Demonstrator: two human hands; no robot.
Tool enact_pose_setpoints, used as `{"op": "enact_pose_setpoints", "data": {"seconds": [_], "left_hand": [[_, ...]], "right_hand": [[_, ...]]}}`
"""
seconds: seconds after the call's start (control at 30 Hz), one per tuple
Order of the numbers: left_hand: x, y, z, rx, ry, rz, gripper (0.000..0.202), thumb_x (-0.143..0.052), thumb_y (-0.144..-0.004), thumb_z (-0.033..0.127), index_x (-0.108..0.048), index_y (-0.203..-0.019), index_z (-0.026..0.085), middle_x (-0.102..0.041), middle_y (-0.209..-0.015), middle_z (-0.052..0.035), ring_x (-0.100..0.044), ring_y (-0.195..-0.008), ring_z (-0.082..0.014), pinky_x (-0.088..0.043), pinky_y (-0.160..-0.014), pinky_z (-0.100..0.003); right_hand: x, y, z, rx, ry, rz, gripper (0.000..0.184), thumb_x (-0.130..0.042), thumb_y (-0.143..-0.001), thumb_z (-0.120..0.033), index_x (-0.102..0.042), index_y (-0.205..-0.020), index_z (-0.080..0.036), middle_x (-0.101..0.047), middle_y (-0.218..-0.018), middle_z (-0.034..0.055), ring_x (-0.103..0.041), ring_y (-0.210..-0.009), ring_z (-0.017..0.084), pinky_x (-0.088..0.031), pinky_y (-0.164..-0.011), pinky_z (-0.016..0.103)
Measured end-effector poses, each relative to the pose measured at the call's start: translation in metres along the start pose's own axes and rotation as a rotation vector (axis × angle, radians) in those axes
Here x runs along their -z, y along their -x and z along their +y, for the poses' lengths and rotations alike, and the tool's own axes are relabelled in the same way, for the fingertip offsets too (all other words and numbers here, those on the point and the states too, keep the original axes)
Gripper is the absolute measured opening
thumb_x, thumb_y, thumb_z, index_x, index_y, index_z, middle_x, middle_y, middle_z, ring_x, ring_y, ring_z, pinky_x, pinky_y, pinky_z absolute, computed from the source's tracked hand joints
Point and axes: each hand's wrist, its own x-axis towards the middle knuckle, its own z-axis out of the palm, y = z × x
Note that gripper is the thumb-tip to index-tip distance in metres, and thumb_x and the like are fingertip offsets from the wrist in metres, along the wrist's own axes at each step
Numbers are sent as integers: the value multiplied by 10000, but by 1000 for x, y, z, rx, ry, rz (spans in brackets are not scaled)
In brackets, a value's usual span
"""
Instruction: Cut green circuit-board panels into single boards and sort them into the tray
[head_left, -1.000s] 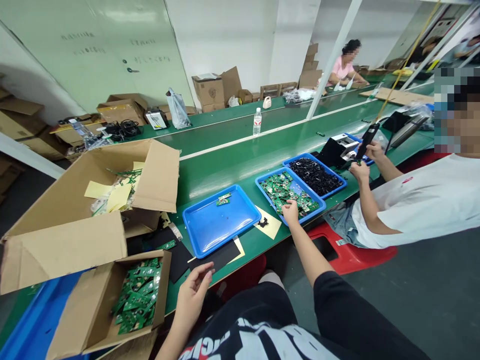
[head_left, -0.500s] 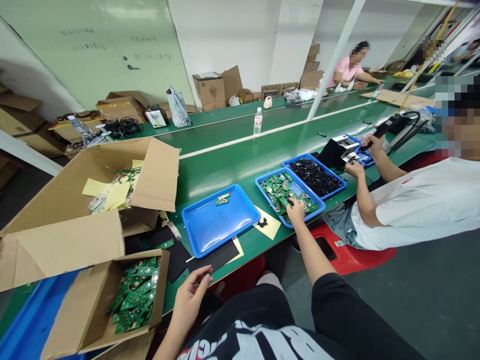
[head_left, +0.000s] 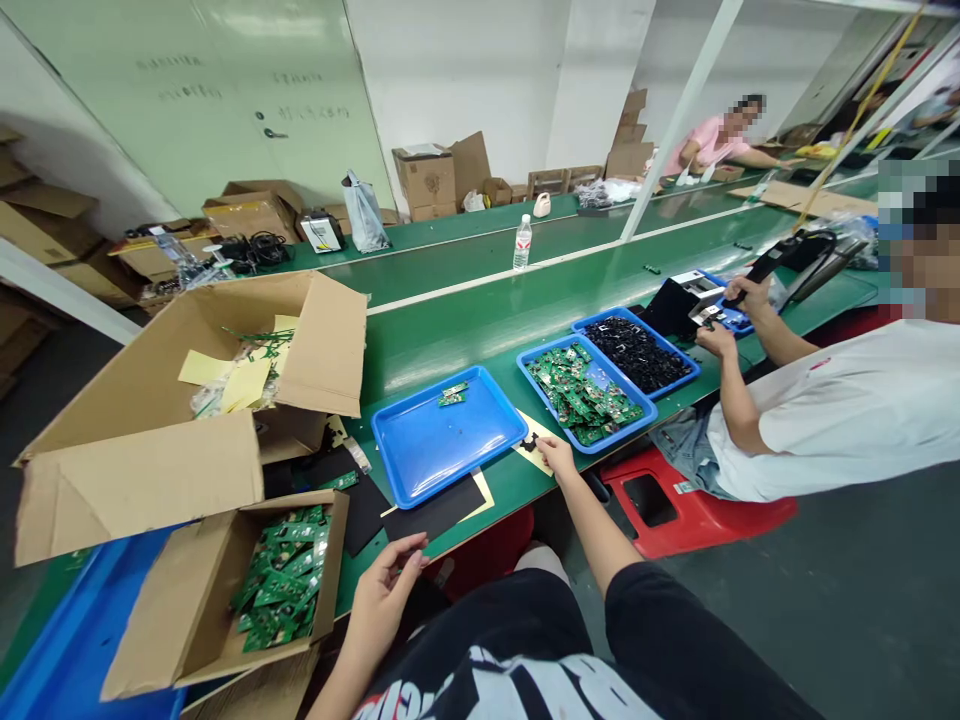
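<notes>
My right hand (head_left: pixel 556 460) is at the yellow sheet (head_left: pixel 543 462), its fingers pinched together at the small black pieces (head_left: pixel 529 442) lying there. What is between the fingertips is too small to make out. My left hand (head_left: pixel 391 585) hovers by the table's front edge, fingers loosely bent and thumb apart, with nothing visible in it. Beyond it, a blue tray (head_left: pixel 420 470) holds a few green circuit boards (head_left: pixel 453 393). To the right of my right hand, another blue tray (head_left: pixel 645 412) is heaped with circuit boards (head_left: pixel 577 390).
An open cardboard box (head_left: pixel 300 610) of circuit boards stands at lower left, below a larger carton (head_left: pixel 150 480). A tray of black parts (head_left: pixel 637 352) lies at right. Beside it sits a co-worker (head_left: pixel 840 410) holding a black tool. A bottle (head_left: pixel 522 245) stands farther back.
My right hand has left the tray of circuit boards and moved left and toward me, to the black pieces on the yellow sheet. My left hand has stayed nearly still.
</notes>
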Motion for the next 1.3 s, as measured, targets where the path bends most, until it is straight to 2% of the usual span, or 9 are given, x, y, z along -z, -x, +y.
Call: {"op": "enact_pose_setpoints", "data": {"seconds": [0.27, 0.43, 0.6, 0.73, 0.87, 1.1, 1.3], "left_hand": [[6, -1, -5, -3, -2, -8, 354, -608, -639, 433, -651, -868, 166, -691, -894, -86, -658, -750, -222, -527, -731, -342], [8, -2, -3, 14, -11, -21, 350, -603, -639, 431, -646, -865, 168, -688, -903, -81, -659, -757, -219, -525, -743, -337], [10, -3, -4, 11, -4, -14, 334, -601, -637, 422, -642, -852, 170, -684, -919, -84, -661, -752, -226, -528, -729, -340], [15, -2, -5, 0, -18, 1, 310, -601, -638, 406, -642, -842, 176, -690, -893, -79, -662, -739, -227, -529, -717, -335], [20, -1, -5, -1, -29, 15, 304, -592, -646, 398, -637, -850, 178, -691, -887, -78, -662, -736, -220, -526, -725, -327], [24, -2, -6, 2, -35, 31, 315, -595, -637, 412, -636, -843, 176, -693, -871, -80, -663, -739, -225, -531, -701, -321], [20, -8, -3, -30, -26, 31, 315, -608, -626, 422, -648, -818, 176, -697, -847, -80, -666, -709, -225, -536, -678, -319]], "right_hand": [[-4, -4, 1, -88, 206, 5, 175, -522, -723, -266, -576, -636, -125, -465, -403, -59, -470, -380, 81, -392, -405, 188], [-2, -10, -7, -171, 413, -37, 219, -532, -797, -303, -577, -686, -119, -559, -524, -43, -516, -446, 64, -441, -481, 204], [-6, -21, -20, -249, 587, -50, 199, -606, -731, -292, -609, -688, -98, -615, -557, 47, -577, -477, 113, -429, -469, 213], [-11, -25, -28, -269, 680, -36, 266, -661, -667, -330, -618, -816, -114, -651, -631, 78, -627, -548, 156, -423, -472, 209], [-13, -26, -31, -285, 739, -45, 332, -663, -660, -366, -604, -881, -126, -659, -657, 76, -642, -579, 169, -433, -481, 211], [-7, -25, -33, -321, 768, -90, 261, -590, -731, -339, -593, -865, -115, -643, -596, 63, -619, -473, 155, -427, -441, 213], [-3, -25, -33, -344, 767, -106, 262, -620, -705, -328, -588, -858, -117, -633, -565, 45, -606, -434, 142, -427, -437, 203]]}}
